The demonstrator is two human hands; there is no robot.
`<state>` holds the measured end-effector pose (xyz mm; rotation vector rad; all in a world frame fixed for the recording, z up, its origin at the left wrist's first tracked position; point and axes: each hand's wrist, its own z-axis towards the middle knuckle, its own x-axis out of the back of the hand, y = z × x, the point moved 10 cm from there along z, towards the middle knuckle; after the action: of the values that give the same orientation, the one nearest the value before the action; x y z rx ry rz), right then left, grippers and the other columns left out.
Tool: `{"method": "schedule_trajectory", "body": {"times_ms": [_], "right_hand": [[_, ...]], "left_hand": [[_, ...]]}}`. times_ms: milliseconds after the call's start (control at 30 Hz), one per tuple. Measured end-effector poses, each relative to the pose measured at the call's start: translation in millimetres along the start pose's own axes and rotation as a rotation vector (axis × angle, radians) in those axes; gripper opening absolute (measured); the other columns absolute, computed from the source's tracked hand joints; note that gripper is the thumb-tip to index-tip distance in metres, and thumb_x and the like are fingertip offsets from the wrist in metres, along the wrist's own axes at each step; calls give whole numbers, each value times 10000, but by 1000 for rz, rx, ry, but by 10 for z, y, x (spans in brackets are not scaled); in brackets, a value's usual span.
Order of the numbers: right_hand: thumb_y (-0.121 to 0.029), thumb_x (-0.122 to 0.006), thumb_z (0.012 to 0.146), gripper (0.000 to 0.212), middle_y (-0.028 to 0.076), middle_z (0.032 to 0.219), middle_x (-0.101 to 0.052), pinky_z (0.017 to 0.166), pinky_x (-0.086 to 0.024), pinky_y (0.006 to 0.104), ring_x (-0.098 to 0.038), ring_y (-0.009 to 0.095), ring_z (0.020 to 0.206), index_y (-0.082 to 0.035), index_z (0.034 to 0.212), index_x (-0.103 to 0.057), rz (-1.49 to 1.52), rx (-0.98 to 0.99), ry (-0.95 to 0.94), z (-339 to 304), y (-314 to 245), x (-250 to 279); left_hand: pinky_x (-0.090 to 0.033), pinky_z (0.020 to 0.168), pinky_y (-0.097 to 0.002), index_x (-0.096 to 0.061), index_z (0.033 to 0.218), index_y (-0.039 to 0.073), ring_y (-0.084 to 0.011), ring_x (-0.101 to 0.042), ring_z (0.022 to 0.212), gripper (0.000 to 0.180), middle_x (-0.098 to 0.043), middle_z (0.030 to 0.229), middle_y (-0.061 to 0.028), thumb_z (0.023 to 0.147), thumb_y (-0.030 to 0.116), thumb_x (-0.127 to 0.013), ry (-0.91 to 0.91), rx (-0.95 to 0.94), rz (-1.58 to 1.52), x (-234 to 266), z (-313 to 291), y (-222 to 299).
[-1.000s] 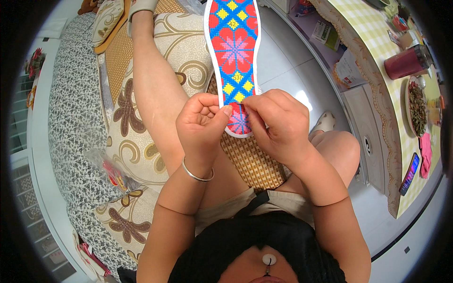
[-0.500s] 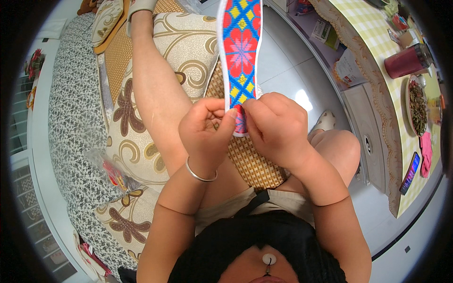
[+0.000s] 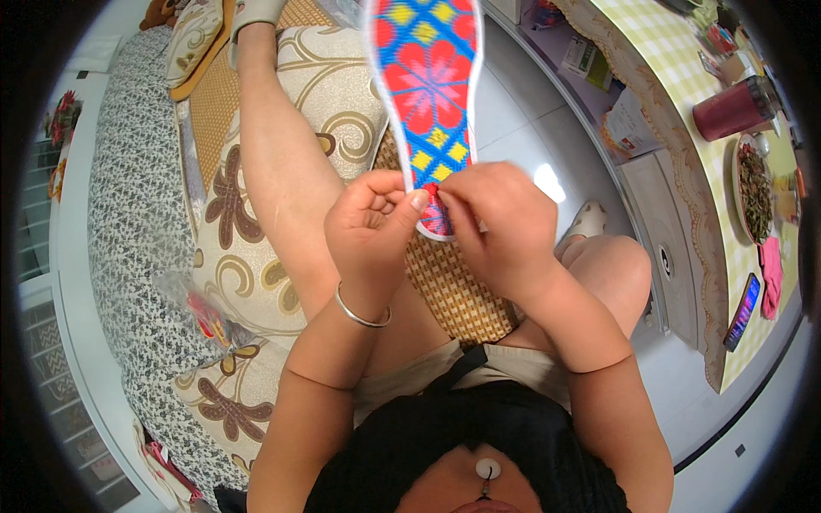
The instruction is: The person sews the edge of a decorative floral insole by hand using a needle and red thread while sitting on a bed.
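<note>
An embroidered insole (image 3: 428, 85) in blue, red, pink and yellow, edged in white, stretches up from my hands past the top of the picture. At its narrow near end, my left hand (image 3: 369, 212) pinches the left edge between thumb and fingers. A silver bangle (image 3: 363, 317) circles the left wrist. Over the right side of that same end, my right hand (image 3: 505, 221) is closed with thumb and forefinger together beside the red stitching. What those fingertips hold is hidden, and the hand is slightly blurred.
A woven-patterned seat (image 3: 462, 295) lies below, between my legs. Patterned cushions (image 3: 333, 94) and a clear plastic bag with colourful contents (image 3: 209, 316) are to the left. On the right, a checked-cloth table (image 3: 654, 47) carries a dark red tumbler (image 3: 731, 109), a plate of food (image 3: 753, 192) and a phone (image 3: 742, 312).
The insole has turned to show more of its patterned face, and its near end has risen slightly. My right hand has shifted a little, while my left still grips the edge.
</note>
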<state>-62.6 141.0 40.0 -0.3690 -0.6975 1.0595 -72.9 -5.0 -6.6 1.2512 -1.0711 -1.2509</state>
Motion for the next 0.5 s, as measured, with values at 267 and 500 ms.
{"method": "schedule_trajectory", "body": {"times_ms": [267, 500], "right_hand": [[-74, -602, 853, 95, 25, 786, -637, 565, -394, 177, -522, 54, 621, 2, 871, -656, 990, -1216, -193, -580, 941, -512], [-71, -534, 894, 213, 170, 928, -652, 655, -560, 316, -658, 222, 744, 87, 1032, -571, 1725, -1330, -167, -626, 577, -920]], "left_hand": [[-494, 499, -209, -531, 994, -29, -111, -589, 642, 156, -634, 881, -110, 847, -35, -581, -87, 67, -336, -36, 99, -165], [-504, 516, -216, -532, 1003, -25, -118, -595, 645, 161, -630, 866, -108, 848, -36, -576, -87, 151, -248, -15, 95, -230]]}}
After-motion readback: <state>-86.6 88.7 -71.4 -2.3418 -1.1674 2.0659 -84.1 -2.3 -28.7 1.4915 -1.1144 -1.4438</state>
